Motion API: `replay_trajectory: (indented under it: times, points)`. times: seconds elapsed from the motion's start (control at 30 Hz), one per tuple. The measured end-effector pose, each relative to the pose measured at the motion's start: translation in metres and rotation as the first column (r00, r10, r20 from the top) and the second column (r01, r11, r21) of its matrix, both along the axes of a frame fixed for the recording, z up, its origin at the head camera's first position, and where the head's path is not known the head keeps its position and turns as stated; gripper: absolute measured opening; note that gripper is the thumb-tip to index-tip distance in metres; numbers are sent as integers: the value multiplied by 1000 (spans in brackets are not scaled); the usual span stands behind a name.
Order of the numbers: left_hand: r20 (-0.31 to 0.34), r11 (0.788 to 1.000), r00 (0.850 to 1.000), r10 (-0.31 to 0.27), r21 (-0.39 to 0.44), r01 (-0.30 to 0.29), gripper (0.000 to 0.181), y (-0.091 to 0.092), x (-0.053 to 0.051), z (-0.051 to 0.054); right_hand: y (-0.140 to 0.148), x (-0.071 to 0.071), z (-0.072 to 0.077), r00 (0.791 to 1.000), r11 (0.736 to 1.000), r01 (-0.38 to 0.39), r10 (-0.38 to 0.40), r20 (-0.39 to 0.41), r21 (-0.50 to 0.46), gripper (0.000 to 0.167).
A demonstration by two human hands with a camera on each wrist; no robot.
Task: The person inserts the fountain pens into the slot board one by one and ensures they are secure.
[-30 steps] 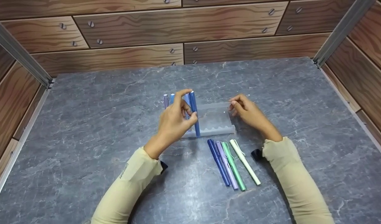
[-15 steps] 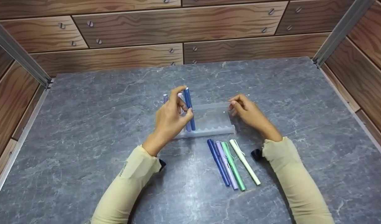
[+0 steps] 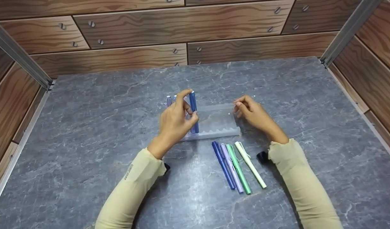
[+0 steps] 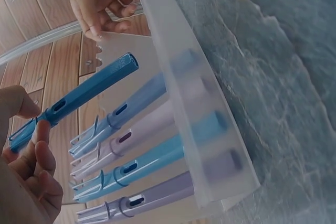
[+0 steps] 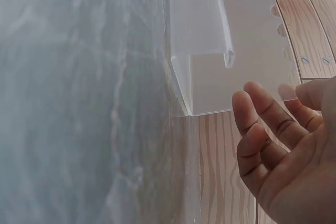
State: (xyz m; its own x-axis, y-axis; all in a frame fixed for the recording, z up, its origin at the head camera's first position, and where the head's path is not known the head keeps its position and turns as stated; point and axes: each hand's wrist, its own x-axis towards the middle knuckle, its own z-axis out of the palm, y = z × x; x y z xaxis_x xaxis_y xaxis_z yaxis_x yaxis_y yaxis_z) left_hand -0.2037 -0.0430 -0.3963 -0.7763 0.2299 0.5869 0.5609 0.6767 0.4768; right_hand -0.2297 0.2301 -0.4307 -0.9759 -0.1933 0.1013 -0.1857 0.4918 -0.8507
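Note:
My left hand point(image 3: 174, 119) pinches a blue pen point(image 4: 86, 90) near its clip end, between thumb and fingers. The pen stands steeply over a translucent pen rack point(image 3: 217, 117). In the left wrist view its lower end is apart from the rack's front lip. Beside it in the rack lean a lavender-blue pen point(image 4: 139, 98), a pale pink pen point(image 4: 147, 124), a light blue pen point(image 4: 157, 153) and a purple pen point(image 4: 168, 184). My right hand point(image 3: 254, 114) pinches the rack's upper right corner between thumb and index finger, other fingers loosely curled.
In front of the rack, a dark blue pen point(image 3: 223, 165), a lavender pen point(image 3: 232, 168), a green pen point(image 3: 239, 168) and a pale green pen point(image 3: 251, 165) lie on the grey marbled table point(image 3: 102, 105). Wood-patterned panels point(image 3: 134, 31) border the table.
My left hand has carried the blue pen slightly left and back, from before the rack's front lip to over its slots. The right hand keeps its place at the corner.

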Motion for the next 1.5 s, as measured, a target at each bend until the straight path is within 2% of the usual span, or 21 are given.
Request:
replay_trajectory:
  times: [0.4, 0.6, 0.83, 0.97, 1.07, 1.3, 1.5]
  points:
    - [-35, 1000, 999, -17, -12, 16, 58, 5, -3, -7, 0, 0, 0, 1000, 1000, -1, 1, 0, 8, 27]
    - [-21, 1000, 1000, -17, -21, 16, 59, 7, -2, -10, -1, 0, -1, 1000, 1000, 4, -4, 1, 6, 27]
    - [6, 999, 1000, -3, -42, 4, 58, 8, -3, -13, -11, 14, 23, 1000, 1000, -7, 7, 6, 13, 26]
    - [9, 998, 1000, -1, -58, 2, 58, 9, -5, -14, -12, 18, 28, 1000, 1000, -11, 11, 3, 20, 27]
    - [13, 998, 1000, 3, -70, -2, 57, 10, -5, -15, -12, 17, 27, 1000, 1000, -10, 10, 11, 16, 27]
    - [50, 995, 999, 20, -96, -16, 58, 12, -7, -17, 1, 0, -2, 1000, 1000, -8, 8, 2, 15, 28]
    - [92, 994, 995, 41, -105, -31, 59, 13, -9, -17, 2, 0, -1, 1000, 1000, -7, 7, -10, 17, 29]
